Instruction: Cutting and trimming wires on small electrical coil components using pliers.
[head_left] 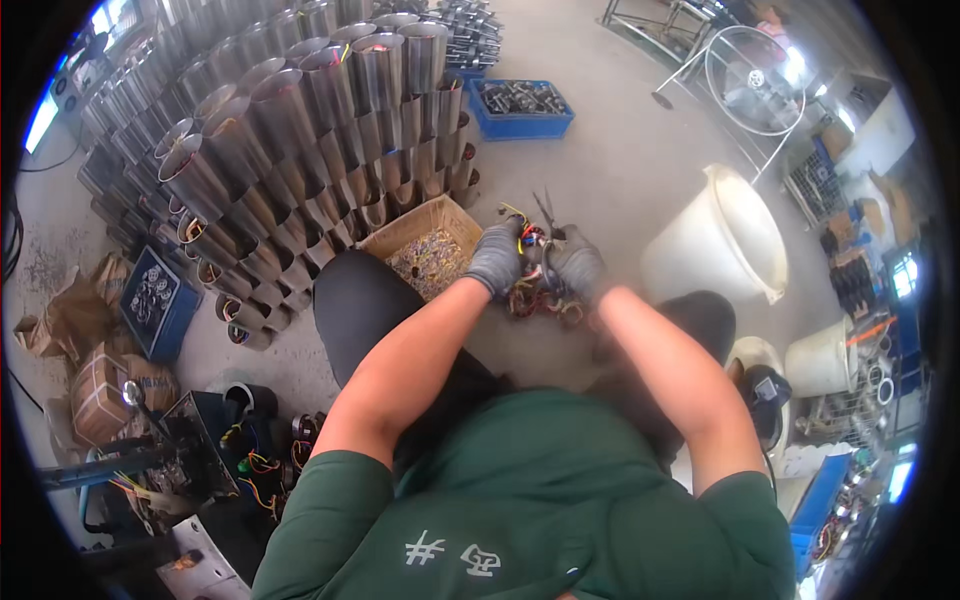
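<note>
My left hand [497, 258], in a grey glove, is closed round a bundle of coloured wires [528, 238] in front of my body. My right hand [577, 265], gloved as well, grips dark scissors [544, 207] whose two narrow blades point away from me, slightly apart. More looped wires [530, 300] hang below and between both hands; what they are fixed to is partly hidden. Just left of the wires, a cardboard box [462, 222] holds many small multicoloured bits. My fingers cover the scissors' handles.
Tall stacks of metal cylinders [285, 110] rise at the far left, some with wires inside. A blue crate [525, 125] of metal parts stands ahead. A large white bucket [700, 240] is to the right, with a wire-framed round stand [755, 78] beyond. Machinery [200, 450] sits at the near left.
</note>
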